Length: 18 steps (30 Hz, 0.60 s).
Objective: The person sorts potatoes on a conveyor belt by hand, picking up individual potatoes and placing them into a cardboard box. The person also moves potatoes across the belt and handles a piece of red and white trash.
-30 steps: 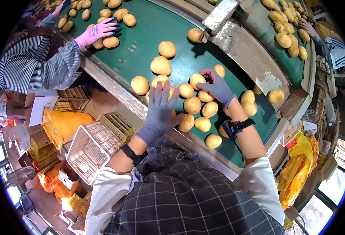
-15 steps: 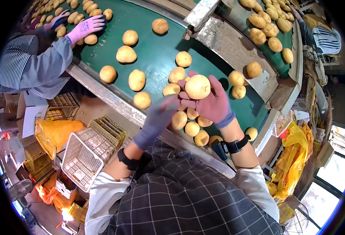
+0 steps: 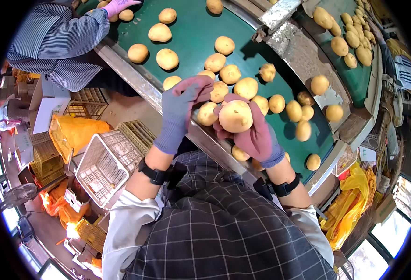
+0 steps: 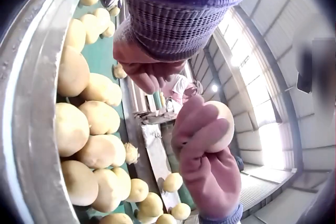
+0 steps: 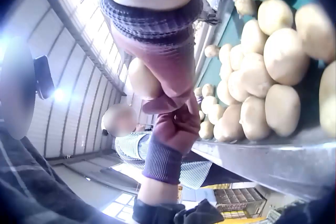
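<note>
In the head view, my gloved right hand [image 3: 259,140] grips a large round potato [image 3: 236,116] over the near side of the green conveyor belt [image 3: 194,35]. The right wrist view has this potato [image 5: 143,79] against the palm side of the glove. Beside it, at the belt's metal edge, my gloved left hand [image 3: 183,107] holds nothing; its fingers bend loosely toward the right hand. In the left wrist view, the right hand's fingers [image 4: 202,129] wrap round the potato. Several loose potatoes [image 3: 246,87] lie on the belt just beyond both hands.
A metal rail [image 3: 145,91] borders the belt on my side. Across it runs a worn metal divider [image 3: 292,56], with a second potato belt beyond. At the left, another person's striped sleeve [image 3: 77,39] reaches over the belt. A white plastic crate [image 3: 100,170] stands low on the left.
The right hand took up a potato and turned palm up, then drew it nearer my body. The left hand lifted off the potatoes and swung back to the belt's edge.
</note>
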Motion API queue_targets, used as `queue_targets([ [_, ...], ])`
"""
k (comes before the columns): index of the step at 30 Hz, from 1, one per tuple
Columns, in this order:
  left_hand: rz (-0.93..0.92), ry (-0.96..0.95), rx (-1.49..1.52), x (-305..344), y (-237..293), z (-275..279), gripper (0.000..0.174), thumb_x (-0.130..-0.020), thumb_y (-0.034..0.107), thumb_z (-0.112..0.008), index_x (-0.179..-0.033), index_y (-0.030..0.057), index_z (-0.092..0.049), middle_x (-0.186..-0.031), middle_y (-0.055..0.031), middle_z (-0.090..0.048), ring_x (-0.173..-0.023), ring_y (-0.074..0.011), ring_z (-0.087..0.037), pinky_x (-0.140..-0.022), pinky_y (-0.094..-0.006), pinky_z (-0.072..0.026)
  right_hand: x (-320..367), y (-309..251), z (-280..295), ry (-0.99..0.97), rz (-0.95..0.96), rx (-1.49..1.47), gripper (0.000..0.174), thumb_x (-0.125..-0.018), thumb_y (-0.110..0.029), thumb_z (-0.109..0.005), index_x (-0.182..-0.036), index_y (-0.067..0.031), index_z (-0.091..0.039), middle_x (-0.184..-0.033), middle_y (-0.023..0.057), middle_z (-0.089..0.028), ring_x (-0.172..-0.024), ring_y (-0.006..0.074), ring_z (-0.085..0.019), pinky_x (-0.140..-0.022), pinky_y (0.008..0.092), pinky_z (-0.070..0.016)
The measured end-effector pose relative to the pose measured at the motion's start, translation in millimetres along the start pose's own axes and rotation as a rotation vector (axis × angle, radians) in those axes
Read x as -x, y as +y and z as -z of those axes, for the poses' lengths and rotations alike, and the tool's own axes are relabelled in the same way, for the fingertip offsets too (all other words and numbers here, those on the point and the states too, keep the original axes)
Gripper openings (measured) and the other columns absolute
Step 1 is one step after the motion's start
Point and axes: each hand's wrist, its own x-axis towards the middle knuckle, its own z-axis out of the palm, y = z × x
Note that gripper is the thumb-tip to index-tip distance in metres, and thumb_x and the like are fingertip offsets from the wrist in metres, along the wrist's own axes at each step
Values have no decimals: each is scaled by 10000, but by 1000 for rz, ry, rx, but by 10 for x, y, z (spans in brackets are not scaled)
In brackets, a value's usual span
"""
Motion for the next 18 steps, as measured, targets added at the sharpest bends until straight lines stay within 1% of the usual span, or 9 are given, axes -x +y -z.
queue_targets([
  [2,-36,-102,-96,90,-43,43,482,-1094,331,-484,-1332,-78,-574,-1261,-167,-679,-1164,-270,-675,-1001,-359,-541,6,55,-5,167,238,666,474,-1086,-269,-487,-1474,-1,-439,-1350,158,-593,-1197,244,-615,-1035,358,-486],
  [4,114,-186,112,190,-144,-10,506,-1104,376,-377,-1441,4,-444,-1349,-160,-622,-1231,-301,-635,-1024,-442,-536,-51,77,-56,237,343,799,476,-1074,-217,-498,-1494,-2,-435,-1408,158,-558,-1257,232,-571,-1085,361,-449],
  [5,287,-212,337,250,14,-92,413,-1096,293,-428,-1411,26,-435,-1362,-139,-605,-1249,-295,-622,-992,-448,-564,-44,81,-13,173,357,997,496,-1073,-197,-482,-1524,0,-416,-1499,165,-491,-1393,249,-467,-1168,368,-359],
  [7,438,-222,571,324,188,-191,390,-1101,293,-443,-1411,56,-436,-1350,-110,-580,-1259,-288,-612,-988,-521,-577,-61,114,122,107,385,1191,498,-1070,-188,-480,-1529,-4,-419,-1523,164,-477,-1443,269,-414,-1198,385,-316],
  [9,467,-153,540,334,199,-155,596,-1088,490,-261,-1454,64,-458,-1387,-162,-579,-1263,-321,-605,-1046,-524,-517,-184,91,133,164,483,1204,521,-1052,-177,-513,-1538,-17,-415,-1570,166,-437,-1513,319,-320,-1241,427,-237],
  [11,420,-122,537,348,163,-65,724,-1084,584,-155,-1451,59,-494,-1377,-191,-591,-1263,-351,-598,-1066,-533,-494,-388,-17,488,187,663,1525,533,-1021,-225,-558,-1525,-86,-451,-1565,166,-425,-1442,416,-374,-1233,481,-239],
  [13,374,-112,538,341,174,-10,724,-1086,582,-161,-1442,53,-504,-1364,-196,-597,-1262,-353,-600,-1069,-532,-492,-487,10,945,345,510,2186,606,-968,-382,-615,-1519,-176,-472,-1559,133,-430,-1388,435,-398,-1208,572,-230],
  [16,292,-122,516,343,143,91,722,-1092,569,-160,-1433,39,-512,-1370,-198,-591,-1277,-353,-592,-1082,-538,-483,-339,150,748,372,398,2544,700,-900,-478,-670,-1521,-218,-478,-1584,94,-412,-1428,424,-357,-1194,638,-195],
  [18,242,-141,527,356,120,175,657,-1103,517,-216,-1430,28,-509,-1364,-199,-592,-1295,-347,-587,-1075,-530,-495,-148,182,913,432,411,2427,707,-881,-530,-679,-1507,-249,-507,-1614,82,-379,-1469,449,-307,-1174,684,-182],
])
